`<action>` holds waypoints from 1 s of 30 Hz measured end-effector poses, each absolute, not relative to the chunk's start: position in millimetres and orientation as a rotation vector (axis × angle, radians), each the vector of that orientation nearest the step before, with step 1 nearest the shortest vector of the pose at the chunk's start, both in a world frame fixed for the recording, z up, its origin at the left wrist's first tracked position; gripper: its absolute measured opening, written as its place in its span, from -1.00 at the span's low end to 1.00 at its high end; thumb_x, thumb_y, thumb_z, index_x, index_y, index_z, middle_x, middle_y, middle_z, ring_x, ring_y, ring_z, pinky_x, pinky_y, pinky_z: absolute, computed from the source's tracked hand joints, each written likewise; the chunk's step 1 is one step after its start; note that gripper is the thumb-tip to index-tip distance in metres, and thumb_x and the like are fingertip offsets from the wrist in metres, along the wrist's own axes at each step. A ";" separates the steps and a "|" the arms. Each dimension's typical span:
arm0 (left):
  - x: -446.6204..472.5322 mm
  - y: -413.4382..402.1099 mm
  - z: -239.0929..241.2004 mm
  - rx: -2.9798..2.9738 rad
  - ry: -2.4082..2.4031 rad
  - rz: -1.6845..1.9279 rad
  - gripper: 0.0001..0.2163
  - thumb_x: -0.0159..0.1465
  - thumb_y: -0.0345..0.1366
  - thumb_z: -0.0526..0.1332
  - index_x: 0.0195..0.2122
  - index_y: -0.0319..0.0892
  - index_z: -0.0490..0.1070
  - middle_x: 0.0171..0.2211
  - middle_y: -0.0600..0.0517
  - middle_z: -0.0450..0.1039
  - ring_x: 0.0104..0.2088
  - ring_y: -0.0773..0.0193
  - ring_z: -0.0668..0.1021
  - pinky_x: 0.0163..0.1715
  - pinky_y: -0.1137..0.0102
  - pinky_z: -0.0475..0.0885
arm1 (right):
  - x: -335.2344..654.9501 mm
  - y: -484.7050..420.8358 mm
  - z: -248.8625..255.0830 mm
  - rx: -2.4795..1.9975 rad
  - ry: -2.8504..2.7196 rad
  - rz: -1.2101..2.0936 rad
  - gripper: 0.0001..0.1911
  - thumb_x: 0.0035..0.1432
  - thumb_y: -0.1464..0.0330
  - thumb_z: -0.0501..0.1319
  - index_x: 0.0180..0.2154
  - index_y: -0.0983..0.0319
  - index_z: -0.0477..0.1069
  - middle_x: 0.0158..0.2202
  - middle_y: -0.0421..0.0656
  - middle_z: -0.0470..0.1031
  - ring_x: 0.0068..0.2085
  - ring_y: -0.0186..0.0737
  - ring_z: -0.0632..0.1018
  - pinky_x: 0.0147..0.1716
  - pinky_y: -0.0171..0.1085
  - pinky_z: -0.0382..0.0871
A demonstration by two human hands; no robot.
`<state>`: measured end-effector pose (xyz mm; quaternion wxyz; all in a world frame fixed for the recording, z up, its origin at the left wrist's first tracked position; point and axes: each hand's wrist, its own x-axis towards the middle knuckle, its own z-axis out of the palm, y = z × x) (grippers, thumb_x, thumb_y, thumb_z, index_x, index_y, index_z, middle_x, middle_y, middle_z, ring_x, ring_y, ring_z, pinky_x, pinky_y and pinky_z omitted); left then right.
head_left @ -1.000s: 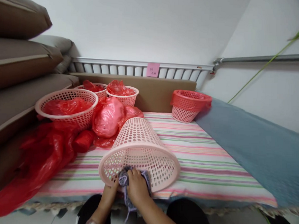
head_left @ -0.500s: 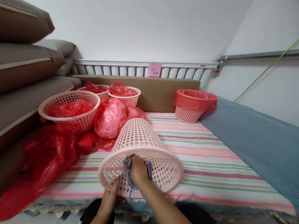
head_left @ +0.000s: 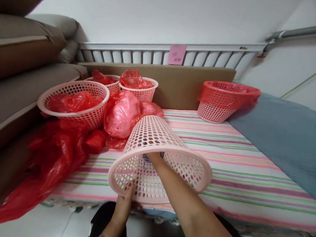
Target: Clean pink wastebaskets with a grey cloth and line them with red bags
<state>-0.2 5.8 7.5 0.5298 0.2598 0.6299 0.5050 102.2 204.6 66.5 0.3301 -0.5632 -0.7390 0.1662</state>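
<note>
A pink perforated basket lies on its side on the striped sheet, its mouth towards me. My left hand grips the basket's lower rim from underneath. My right arm reaches deep into the basket. My right hand presses against the upper inner wall, mostly hidden behind the rim. Bits of a grey cloth show on both sides of that hand through the holes.
Pink baskets with red plastic bags stand at the left and back, with loose red bags spilling over the edge. A red-lined basket stands at the back right beside a blue blanket. Brown cushions are stacked at the left.
My right hand has pushed the cloth from the basket's near rim deeper inside along the wall. My left hand slid under the lower rim. The view moved closer.
</note>
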 end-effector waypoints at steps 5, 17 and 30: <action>3.0 5.5 9.3 0.604 1.498 1.230 -0.42 0.12 -0.01 0.23 0.09 -0.27 0.37 0.08 -0.24 0.40 -0.68 0.28 0.53 -0.74 0.35 0.43 | 112.9 141.2 65.9 -1.577 -2.151 0.294 -0.57 0.10 0.48 0.08 0.04 0.30 0.31 0.05 0.04 0.38 0.09 -0.02 0.35 0.07 -0.10 0.22; -2.3 9.1 21.7 0.620 1.461 1.356 -0.56 -0.04 -0.10 0.35 -0.19 -0.30 0.52 -0.08 -0.21 0.55 0.01 -0.11 0.51 -0.03 0.17 0.44 | 138.8 6.5 59.0 -1.574 -2.347 0.394 -0.63 -0.07 0.48 0.15 -0.14 0.21 0.36 -0.04 -0.06 0.38 0.02 -0.02 0.35 0.02 -0.16 0.25; -2.1 7.4 12.1 0.613 1.422 1.150 -0.35 0.09 0.09 0.24 0.11 -0.26 0.33 0.04 -0.23 0.44 -0.68 0.26 0.53 -0.71 0.33 0.42 | 108.5 156.4 69.2 -1.592 -2.031 0.235 -0.54 0.22 0.42 -0.01 0.17 0.25 0.18 0.18 0.01 0.27 0.21 -0.04 0.23 0.16 -0.07 0.08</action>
